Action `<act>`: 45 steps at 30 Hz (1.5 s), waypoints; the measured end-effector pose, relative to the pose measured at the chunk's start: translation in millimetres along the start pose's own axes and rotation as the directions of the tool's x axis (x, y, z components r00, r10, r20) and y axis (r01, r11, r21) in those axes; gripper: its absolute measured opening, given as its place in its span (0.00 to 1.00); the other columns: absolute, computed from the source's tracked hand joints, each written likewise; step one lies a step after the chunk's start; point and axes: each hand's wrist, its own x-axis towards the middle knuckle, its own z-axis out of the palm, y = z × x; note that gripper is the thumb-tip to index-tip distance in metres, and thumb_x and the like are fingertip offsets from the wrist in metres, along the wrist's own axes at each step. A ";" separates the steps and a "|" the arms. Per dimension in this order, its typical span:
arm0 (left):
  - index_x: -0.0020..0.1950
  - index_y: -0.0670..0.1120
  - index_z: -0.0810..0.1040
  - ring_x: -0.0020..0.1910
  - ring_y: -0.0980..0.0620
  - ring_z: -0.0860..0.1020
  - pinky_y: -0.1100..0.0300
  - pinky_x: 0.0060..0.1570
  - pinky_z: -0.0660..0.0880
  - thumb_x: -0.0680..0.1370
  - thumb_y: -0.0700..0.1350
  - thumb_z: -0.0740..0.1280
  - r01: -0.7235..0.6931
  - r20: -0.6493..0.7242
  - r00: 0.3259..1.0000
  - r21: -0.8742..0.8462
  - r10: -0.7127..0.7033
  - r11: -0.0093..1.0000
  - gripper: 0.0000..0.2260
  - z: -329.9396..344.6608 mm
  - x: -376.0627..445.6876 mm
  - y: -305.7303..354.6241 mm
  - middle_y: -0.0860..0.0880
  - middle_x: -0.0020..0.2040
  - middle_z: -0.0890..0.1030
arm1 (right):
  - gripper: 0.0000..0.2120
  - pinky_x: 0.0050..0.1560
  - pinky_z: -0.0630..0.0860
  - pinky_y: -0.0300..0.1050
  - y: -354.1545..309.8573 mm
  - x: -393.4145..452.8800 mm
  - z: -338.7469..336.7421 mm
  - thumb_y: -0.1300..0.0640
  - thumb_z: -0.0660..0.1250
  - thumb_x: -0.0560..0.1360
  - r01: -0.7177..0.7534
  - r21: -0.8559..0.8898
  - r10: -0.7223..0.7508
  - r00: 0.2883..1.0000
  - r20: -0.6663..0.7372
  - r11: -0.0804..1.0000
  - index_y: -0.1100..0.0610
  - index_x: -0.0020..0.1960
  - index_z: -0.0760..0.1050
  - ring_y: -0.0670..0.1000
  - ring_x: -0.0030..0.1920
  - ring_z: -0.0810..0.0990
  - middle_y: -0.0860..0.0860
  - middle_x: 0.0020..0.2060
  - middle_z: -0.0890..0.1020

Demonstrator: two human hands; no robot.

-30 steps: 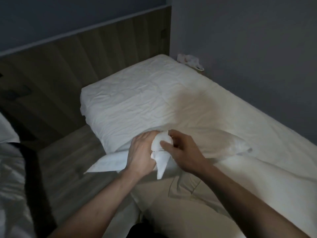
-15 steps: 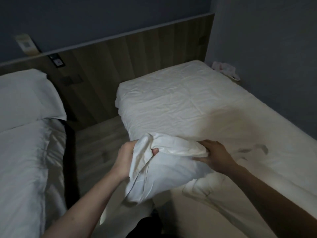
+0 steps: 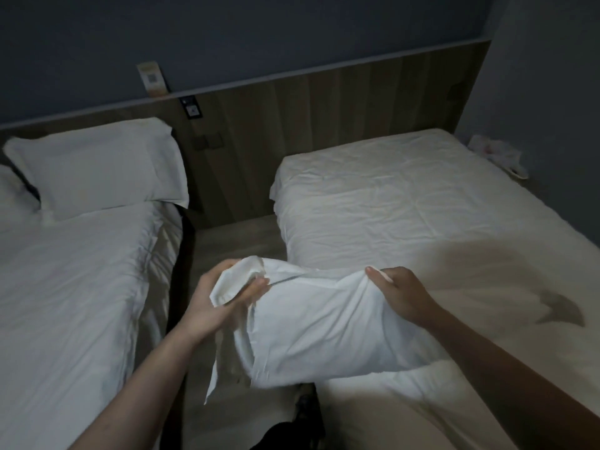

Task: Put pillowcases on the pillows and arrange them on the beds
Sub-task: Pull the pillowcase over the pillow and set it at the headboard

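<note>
Pillow (image 3: 328,323) — between left hand (image 3: 214,303) and right hand (image 3: 402,295)

Dim room: grey-blue wall (image 3: 259,34), wooden headboard panel (image 3: 324,102), pale floor (image 3: 227,241).

A bed (image 3: 71,287) fills the left of the frame, made up in white, with a cased pillow (image 3: 97,170) lying flat at its head by the wooden headboard. A second bed (image 3: 389,206) takes the right side, its wrinkled white sheet bare toward the head. A strip of wooden floor (image 3: 233,241) runs between them at centre.
</note>
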 end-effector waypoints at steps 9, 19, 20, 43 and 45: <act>0.62 0.61 0.81 0.58 0.64 0.79 0.64 0.59 0.74 0.68 0.65 0.77 -0.139 0.188 0.982 0.763 -0.011 0.631 0.24 -21.1 7.5 -3.2 0.65 0.59 0.81 | 0.27 0.33 0.59 0.48 -29.9 15.1 30.0 0.47 0.65 0.82 0.031 -0.026 -0.027 0.989 0.145 0.999 0.54 0.31 0.55 0.44 0.29 0.60 0.44 0.27 0.59; 0.55 0.54 0.82 0.44 0.56 0.82 0.58 0.49 0.77 0.61 0.72 0.79 0.249 0.402 0.786 0.491 -0.470 0.835 0.30 -23.8 39.1 2.5 0.56 0.49 0.85 | 0.30 0.33 0.60 0.46 -69.8 24.7 32.5 0.40 0.65 0.80 0.220 -0.185 -0.161 0.943 0.290 0.958 0.56 0.32 0.55 0.46 0.30 0.59 0.49 0.28 0.58; 0.54 0.57 0.82 0.46 0.57 0.82 0.58 0.50 0.78 0.61 0.74 0.76 0.137 0.378 0.797 0.646 -0.471 0.751 0.30 -13.5 36.4 -0.4 0.59 0.49 0.84 | 0.30 0.33 0.60 0.47 -73.4 26.2 33.8 0.40 0.65 0.80 0.234 -0.176 -0.175 0.939 0.296 0.956 0.56 0.32 0.54 0.46 0.30 0.59 0.50 0.28 0.57; 0.29 0.46 0.64 0.26 0.52 0.67 0.54 0.30 0.66 0.74 0.46 0.66 0.038 0.037 0.998 0.412 -0.058 0.911 0.16 80.7 -28.5 -31.9 0.46 0.26 0.68 | 0.25 0.38 0.84 0.52 -100.9 68.6 87.2 0.48 0.74 0.67 -0.595 0.064 0.552 0.776 0.305 0.801 0.60 0.59 0.78 0.57 0.41 0.86 0.59 0.47 0.86; 0.31 0.43 0.64 0.27 0.50 0.67 0.56 0.30 0.63 0.74 0.45 0.66 0.047 0.004 0.999 0.414 -0.053 0.909 0.15 78.0 -23.3 -32.9 0.44 0.28 0.70 | 0.19 0.39 0.85 0.52 -111.4 79.2 97.7 0.57 0.69 0.68 -0.523 0.038 0.497 0.828 0.259 0.851 0.61 0.58 0.78 0.58 0.43 0.86 0.59 0.49 0.85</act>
